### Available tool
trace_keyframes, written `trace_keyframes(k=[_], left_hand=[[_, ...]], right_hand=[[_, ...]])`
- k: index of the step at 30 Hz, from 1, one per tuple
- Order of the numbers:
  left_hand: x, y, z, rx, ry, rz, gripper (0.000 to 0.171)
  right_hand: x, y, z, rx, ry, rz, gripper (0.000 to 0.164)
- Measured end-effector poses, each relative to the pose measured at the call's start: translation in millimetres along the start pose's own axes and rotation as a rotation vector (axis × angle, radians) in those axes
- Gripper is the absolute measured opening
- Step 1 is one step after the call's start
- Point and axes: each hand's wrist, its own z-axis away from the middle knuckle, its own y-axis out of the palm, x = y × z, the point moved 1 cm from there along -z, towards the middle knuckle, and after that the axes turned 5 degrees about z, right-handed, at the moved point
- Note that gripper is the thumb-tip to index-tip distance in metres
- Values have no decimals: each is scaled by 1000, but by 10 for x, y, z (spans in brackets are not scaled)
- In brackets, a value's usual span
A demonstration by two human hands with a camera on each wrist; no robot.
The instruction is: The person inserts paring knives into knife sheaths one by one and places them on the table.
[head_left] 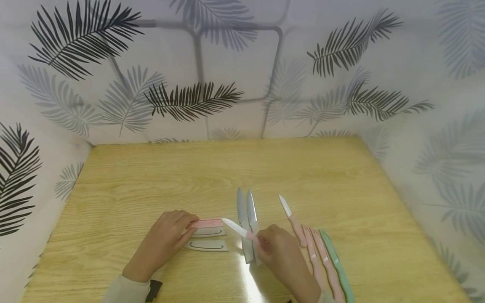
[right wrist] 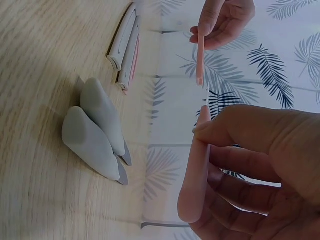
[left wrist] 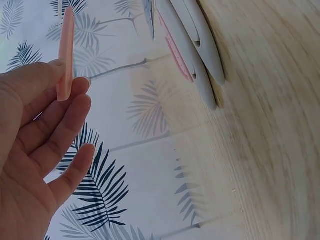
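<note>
My left hand (head_left: 166, 237) pinches a slim pink blade cover (head_left: 211, 223) between thumb and fingers, held above the table. My right hand (head_left: 278, 250) grips a small knife by its pink handle (right wrist: 195, 170), its pale blade (head_left: 234, 227) pointing left. The blade tip stands close to the cover's end; whether it has entered cannot be told. Under the left hand lie two white blade covers (head_left: 208, 245), with another pink cover (left wrist: 175, 47) beside them in the left wrist view. Two bare-bladed knives with whitish handles (right wrist: 90, 145) lie side by side between my hands.
Right of my right hand lies a bare-bladed pink knife (head_left: 297, 230). Beside it are two pink knives (head_left: 329, 267) in covers and a green one (head_left: 342, 277). Leaf-patterned cloth (head_left: 235, 63) rises behind the wooden table (head_left: 189, 168).
</note>
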Motion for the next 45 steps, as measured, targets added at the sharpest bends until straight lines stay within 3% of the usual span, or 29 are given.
trace_keyframes(k=[4, 10, 21, 33, 40, 45], left_hand=[[-4, 3, -2, 5, -6, 7, 19], [-21, -2, -5, -7, 10, 49, 19], [-35, -17, -14, -19, 16, 65, 22], [-47, -3, -15, -11, 17, 81, 22], [-53, 13, -4, 25, -24, 86, 20], [-70, 25, -9, 7, -18, 78, 20]], right_hand=[[9, 15, 9, -12, -53, 14, 9], [14, 18, 23, 42, -41, 30, 4], [18, 2, 18, 55, -74, 61, 17], [-25, 3, 29, -19, -163, 88, 10], [-42, -4, 20, -29, -178, 120, 17], [-54, -9, 20, -46, -213, 100, 18]])
